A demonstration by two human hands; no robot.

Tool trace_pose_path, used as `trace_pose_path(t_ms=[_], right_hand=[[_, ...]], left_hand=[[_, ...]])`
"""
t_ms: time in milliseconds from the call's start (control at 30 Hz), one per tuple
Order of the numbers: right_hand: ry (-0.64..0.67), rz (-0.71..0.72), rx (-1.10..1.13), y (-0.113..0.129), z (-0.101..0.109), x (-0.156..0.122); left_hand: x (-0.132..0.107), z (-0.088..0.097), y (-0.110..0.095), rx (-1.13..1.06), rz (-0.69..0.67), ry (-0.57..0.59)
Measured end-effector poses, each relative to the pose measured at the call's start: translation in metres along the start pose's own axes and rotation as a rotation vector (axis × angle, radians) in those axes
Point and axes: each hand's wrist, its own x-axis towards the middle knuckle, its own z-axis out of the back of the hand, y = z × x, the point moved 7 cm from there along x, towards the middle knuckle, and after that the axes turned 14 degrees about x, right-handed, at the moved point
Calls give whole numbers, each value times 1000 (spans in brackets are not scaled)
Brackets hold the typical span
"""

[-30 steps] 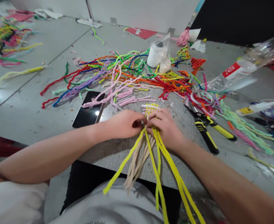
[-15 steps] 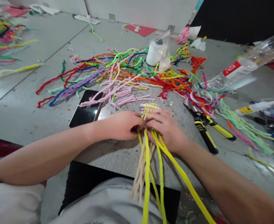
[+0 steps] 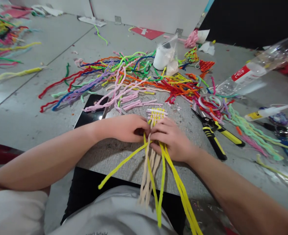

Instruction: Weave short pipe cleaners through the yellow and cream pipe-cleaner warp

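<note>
A small woven patch (image 3: 156,114) of yellow and pale pink pipe cleaners lies on a grey board (image 3: 124,156). Its loose yellow strands (image 3: 175,182) and cream strands (image 3: 147,182) trail toward me over the board's near edge. My left hand (image 3: 126,128) is closed, pinching strands at the patch's lower left. My right hand (image 3: 170,138) is closed on the strands at its lower right. Both hands touch each other at the weave. One yellow strand (image 3: 120,164) sticks out to the lower left.
A big tangle of coloured pipe cleaners (image 3: 134,76) lies beyond the patch. Black-and-yellow pliers (image 3: 214,138) rest right of my right hand. A dark phone (image 3: 90,117), tape ring (image 3: 210,101), white roll in a bag (image 3: 164,57), plastic bottle (image 3: 256,70) and glue tube (image 3: 268,111) surround them.
One yellow strand has swung out to the lower left, and the hanging strands have shifted. Both hands stay at the weave, fingers working slightly.
</note>
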Motion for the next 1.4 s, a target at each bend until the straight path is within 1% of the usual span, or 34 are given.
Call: trace_pose_path(t_ms=[100,233,367,433,533,600,733,767,833,900,967,1067,1167,1300,1400], right_hand=[[-2,56,35,6,1,1],[5,126,97,16,3,2],[14,194,133,27,4,2],[9,232,128,33,5,1],[-34,286,56,41,8,-2],[-66,307,7,47,10,-3],[-88,314,-11,51,11,-6],[-91,315,-12,51,10,-6],[-99,330,-7,53,9,-7],[-104,347,-8,55,9,-8],[-83,353,-8,59,7,-7],[-37,357,1,65,6,-6],[-27,385,7,70,7,-8],[-64,430,-37,74,9,-11],[-70,439,-56,76,9,-11]], left_hand=[[-1,1,-1,-19,-18,40],[-2,3,-2,-7,-15,65],[-2,1,-4,27,-30,116],[-2,1,-4,33,-41,117],[-5,1,-6,70,-53,100],[-9,3,-9,142,-41,77],[-16,12,-18,361,27,-29],[-16,13,-24,411,4,-54],[-16,16,-36,468,-93,-108],[-14,19,-46,452,-206,-158],[-13,20,-51,382,-296,-185],[-11,20,-52,254,-385,-171],[-10,18,-46,189,-405,-133],[-9,15,-37,147,-389,-82],[-8,19,-34,107,-366,-53]])
